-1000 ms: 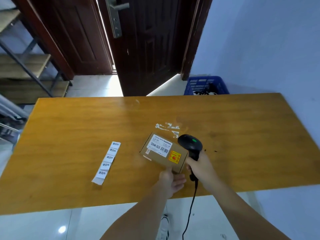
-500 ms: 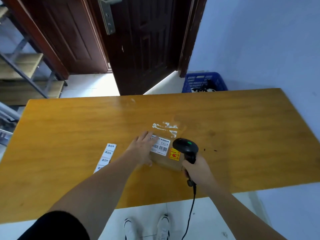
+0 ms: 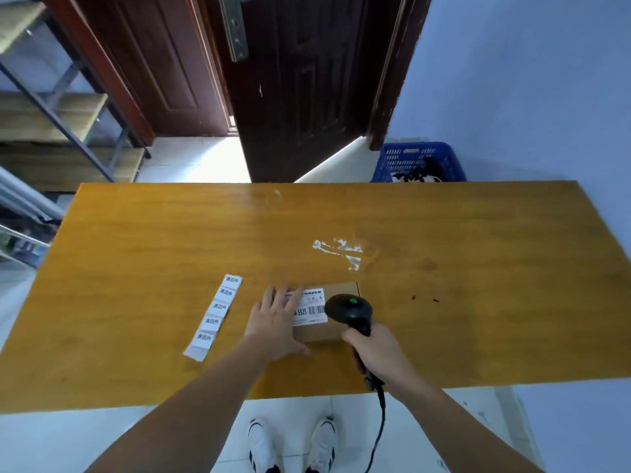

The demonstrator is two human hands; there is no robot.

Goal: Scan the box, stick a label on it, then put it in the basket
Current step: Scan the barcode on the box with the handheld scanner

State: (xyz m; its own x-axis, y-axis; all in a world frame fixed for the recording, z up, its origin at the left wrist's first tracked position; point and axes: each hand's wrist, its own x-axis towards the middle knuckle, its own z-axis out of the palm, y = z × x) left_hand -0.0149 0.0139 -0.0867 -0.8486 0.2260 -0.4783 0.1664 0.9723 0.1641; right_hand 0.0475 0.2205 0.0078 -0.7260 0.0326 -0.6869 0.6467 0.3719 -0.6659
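Observation:
A small brown cardboard box [image 3: 324, 327] with a white barcode sticker lies flat on the wooden table [image 3: 478, 302]. My left hand [image 3: 275, 319] rests flat on the box's left part, fingers spread. My right hand [image 3: 379, 355] grips the handle of a black barcode scanner [image 3: 350, 308], whose head with a green light hovers over the box's right side. A strip of white labels [image 3: 216, 314] lies on the table just left of my left hand. The blue basket [image 3: 418, 162] stands on the floor behind the table's far edge.
White tape remnants [image 3: 339, 250] mark the table beyond the box. A dark wooden door [image 3: 307, 80] stands ajar behind the table. Metal shelving [image 3: 51, 124] is at the far left. The scanner cable [image 3: 379, 428] hangs off the near edge.
My left hand went from the box's near edge onto its top left part. The box turned square to the table edge. The scanner stays above its right side.

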